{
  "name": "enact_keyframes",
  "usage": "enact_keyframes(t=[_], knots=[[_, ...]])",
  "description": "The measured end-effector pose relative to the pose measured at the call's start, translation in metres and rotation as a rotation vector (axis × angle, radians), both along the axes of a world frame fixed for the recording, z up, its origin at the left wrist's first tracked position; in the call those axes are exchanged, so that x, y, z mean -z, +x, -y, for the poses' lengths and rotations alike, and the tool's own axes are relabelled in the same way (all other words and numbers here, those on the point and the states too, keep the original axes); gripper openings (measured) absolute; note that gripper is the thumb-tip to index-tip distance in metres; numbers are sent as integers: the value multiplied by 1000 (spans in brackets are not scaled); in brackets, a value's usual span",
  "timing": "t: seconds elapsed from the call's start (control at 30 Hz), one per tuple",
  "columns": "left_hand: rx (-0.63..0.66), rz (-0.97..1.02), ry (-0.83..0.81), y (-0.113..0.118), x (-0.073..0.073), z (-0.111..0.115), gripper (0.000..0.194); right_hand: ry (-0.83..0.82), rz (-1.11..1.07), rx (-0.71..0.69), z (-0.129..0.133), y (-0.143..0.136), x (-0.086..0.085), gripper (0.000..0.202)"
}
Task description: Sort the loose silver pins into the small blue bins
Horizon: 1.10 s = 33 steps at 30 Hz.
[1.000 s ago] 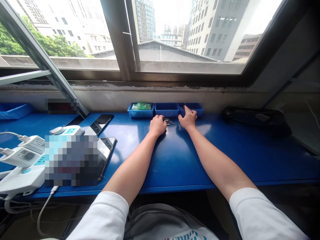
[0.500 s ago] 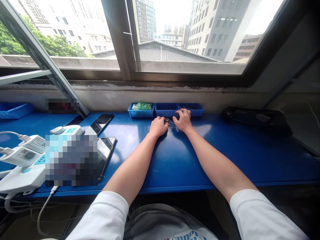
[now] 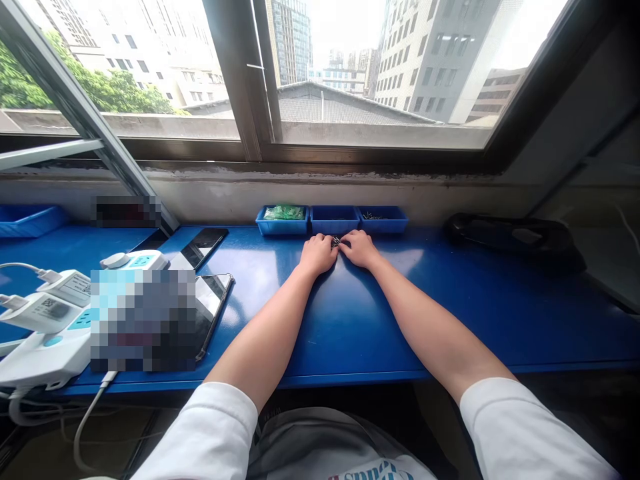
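Note:
My left hand [image 3: 319, 254] rests on the blue tabletop with its fingers curled round a small cluster of thin, dark, shiny metal pieces [image 3: 336, 243], which look like screws or pins. From the other side my right hand [image 3: 361, 249] touches the same cluster, its thumb and fingertips pressed together on the pieces. Exactly which pieces each hand grips is hidden by the fingers. Just behind the hands are a blue bin [image 3: 334, 228] with a few dark bits low inside and another blue bin [image 3: 384, 229] that holds several thin metal pieces.
Green plastic packets [image 3: 284, 213] fill a third blue bin [image 3: 283, 229]. To the left lie two phones, one dark [image 3: 206, 245] and one in a clear case [image 3: 216, 300], beside a white power strip [image 3: 55, 353] with plugged chargers. A black bag-like object [image 3: 515, 243] lies at the right.
My right hand has come away from the right-hand bin, moving left and toward me to the metal pieces, and its fingers have closed. My left hand has barely moved.

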<state>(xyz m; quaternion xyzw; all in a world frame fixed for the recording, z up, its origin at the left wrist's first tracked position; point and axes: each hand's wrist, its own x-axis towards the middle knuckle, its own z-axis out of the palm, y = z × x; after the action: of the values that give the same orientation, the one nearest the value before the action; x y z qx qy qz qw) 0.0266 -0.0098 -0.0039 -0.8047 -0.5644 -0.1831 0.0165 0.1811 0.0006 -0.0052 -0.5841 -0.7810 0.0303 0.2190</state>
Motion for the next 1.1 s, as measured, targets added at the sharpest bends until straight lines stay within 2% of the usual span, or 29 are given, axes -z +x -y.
enact_keyframes(t=[0.4, 0.53, 0.7, 1.1], knots=[[2, -3, 27, 1, 1, -1, 32, 7, -65, 47, -2, 0, -2, 19], [15, 29, 30, 1, 1, -1, 34, 11, -76, 6, -3, 1, 0, 18], [125, 60, 85, 1, -1, 2, 28, 61, -132, -81, -3, 1, 2, 16], [85, 177, 146, 0, -5, 1, 23, 108, -350, -95, -1, 4, 1, 35]])
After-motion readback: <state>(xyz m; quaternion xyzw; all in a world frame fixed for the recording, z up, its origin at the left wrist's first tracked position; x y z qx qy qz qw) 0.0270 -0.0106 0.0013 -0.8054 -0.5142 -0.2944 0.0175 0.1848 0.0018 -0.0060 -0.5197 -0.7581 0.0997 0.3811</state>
